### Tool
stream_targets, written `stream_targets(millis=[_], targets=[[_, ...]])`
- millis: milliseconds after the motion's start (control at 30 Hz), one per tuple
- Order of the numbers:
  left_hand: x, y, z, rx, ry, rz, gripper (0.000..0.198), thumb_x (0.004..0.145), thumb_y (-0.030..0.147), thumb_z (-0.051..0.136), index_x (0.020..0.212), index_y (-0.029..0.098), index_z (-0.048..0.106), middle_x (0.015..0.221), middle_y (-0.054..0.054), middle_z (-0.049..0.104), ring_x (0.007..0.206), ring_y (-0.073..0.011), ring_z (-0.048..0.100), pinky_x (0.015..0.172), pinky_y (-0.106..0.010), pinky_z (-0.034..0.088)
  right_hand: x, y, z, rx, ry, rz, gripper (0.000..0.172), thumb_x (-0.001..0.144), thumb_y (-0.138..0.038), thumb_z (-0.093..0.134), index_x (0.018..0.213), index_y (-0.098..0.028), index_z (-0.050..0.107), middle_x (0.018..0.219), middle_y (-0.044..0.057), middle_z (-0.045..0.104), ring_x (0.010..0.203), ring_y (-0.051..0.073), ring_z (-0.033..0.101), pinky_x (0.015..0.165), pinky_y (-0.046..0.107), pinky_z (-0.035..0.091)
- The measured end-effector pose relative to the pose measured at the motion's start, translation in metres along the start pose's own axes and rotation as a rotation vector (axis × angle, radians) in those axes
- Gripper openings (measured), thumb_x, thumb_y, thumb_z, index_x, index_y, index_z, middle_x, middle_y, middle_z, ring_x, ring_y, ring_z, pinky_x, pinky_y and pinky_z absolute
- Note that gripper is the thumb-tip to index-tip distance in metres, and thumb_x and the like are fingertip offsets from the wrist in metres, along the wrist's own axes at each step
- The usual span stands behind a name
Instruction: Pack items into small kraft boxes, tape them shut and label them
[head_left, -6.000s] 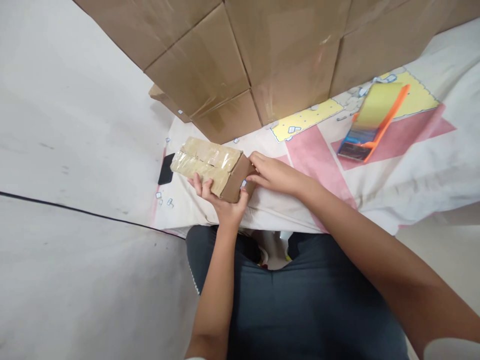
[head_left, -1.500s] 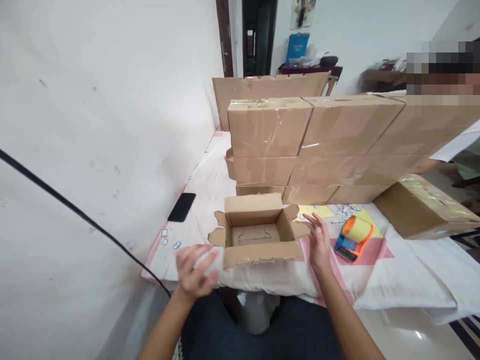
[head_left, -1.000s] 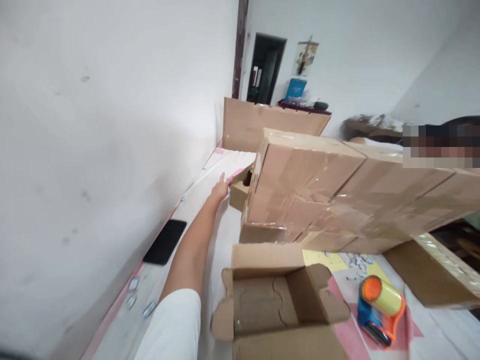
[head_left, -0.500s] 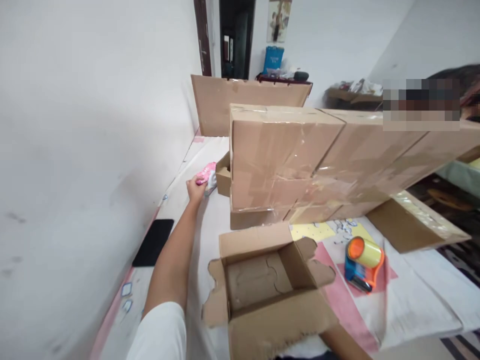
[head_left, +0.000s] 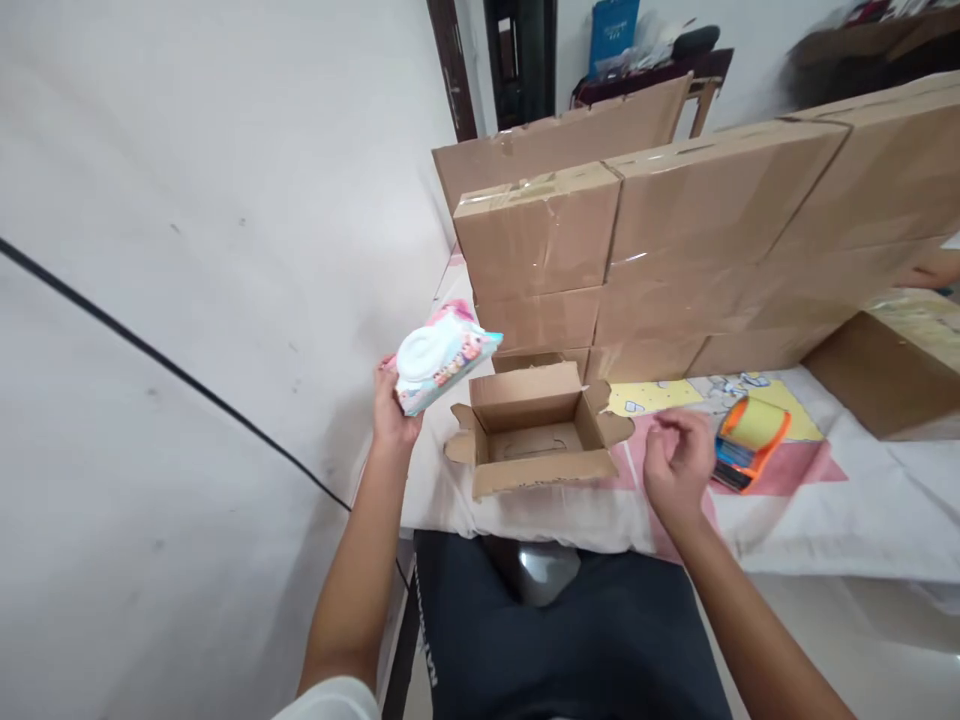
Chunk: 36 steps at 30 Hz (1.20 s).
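Observation:
My left hand point(head_left: 396, 412) grips a pack of wet wipes point(head_left: 444, 358) by its near end, held up at the left of the open cardboard box point(head_left: 546, 484). The pack is pink, white and teal, with a round white lid facing up. The box stands upright on the cloth-covered table, flaps spread, its visible inside bare. My right hand point(head_left: 679, 462) hovers right of the box, fingers loosely curled and thumb apart, with nothing seen in it. Just beyond it lies an orange and blue tape dispenser point(head_left: 750, 440) with a roll of yellowish tape.
A wall of taped cardboard boxes point(head_left: 690, 230) stands across the table behind the open box. Another cardboard sheet point(head_left: 555, 130) rises behind it. An open carton point(head_left: 885, 370) lies at the right, near another person's arm point(head_left: 934, 270). A white wall point(head_left: 225, 300) closes the left side.
My left hand has lifted the wipes pack from beside the box wall and brought it nearer. My right hand has come into view beside the tape dispenser. The camera view has tilted down.

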<state>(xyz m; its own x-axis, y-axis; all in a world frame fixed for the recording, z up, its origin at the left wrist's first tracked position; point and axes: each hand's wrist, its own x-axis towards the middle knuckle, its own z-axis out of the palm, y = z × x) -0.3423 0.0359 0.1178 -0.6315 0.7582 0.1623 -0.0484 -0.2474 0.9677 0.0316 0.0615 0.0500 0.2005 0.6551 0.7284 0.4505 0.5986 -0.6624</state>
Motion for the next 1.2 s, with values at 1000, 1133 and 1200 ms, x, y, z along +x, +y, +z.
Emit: stream_targets(millis=[1000, 1133, 1200], targets=[[-0.105, -0.023, 0.011, 0.408, 0.070, 0.060, 0.047, 0.082, 0.039, 0.069, 0.122, 0.020, 0.057, 0.131, -0.013, 0.059, 0.123, -0.0240, 0.056, 0.102, -0.038, 0.047, 0.094, -0.109, 0.089, -0.535, -1.540, -0.658, 0.045, 0.069, -0.039, 0.078, 0.103, -0.012, 0.070, 0.107, 0.014, 0.066, 0.092, 0.028, 0.064, 0.071, 0.033, 0.046], [-0.105, -0.052, -0.003, 0.510, -0.026, -0.031, 0.060, 0.076, 0.039, 0.074, 0.129, 0.018, 0.054, 0.126, -0.015, 0.061, 0.113, -0.0250, 0.062, 0.098, -0.040, 0.049, 0.080, -0.102, 0.117, -0.507, -1.628, -0.611, 0.045, 0.065, -0.034, 0.083, 0.103, -0.012, 0.073, 0.098, 0.012, 0.071, 0.089, 0.027, 0.066, 0.074, 0.033, 0.047], [-0.106, -0.064, -0.004, 0.508, -0.075, -0.066, 0.063, 0.074, 0.039, 0.075, 0.130, 0.016, 0.054, 0.120, -0.014, 0.064, 0.105, -0.0245, 0.065, 0.095, -0.040, 0.050, 0.068, -0.097, 0.131, -0.515, -1.705, -0.562, 0.049, 0.063, -0.029, 0.085, 0.108, -0.012, 0.073, 0.097, 0.011, 0.073, 0.088, 0.027, 0.068, 0.075, 0.033, 0.048]])
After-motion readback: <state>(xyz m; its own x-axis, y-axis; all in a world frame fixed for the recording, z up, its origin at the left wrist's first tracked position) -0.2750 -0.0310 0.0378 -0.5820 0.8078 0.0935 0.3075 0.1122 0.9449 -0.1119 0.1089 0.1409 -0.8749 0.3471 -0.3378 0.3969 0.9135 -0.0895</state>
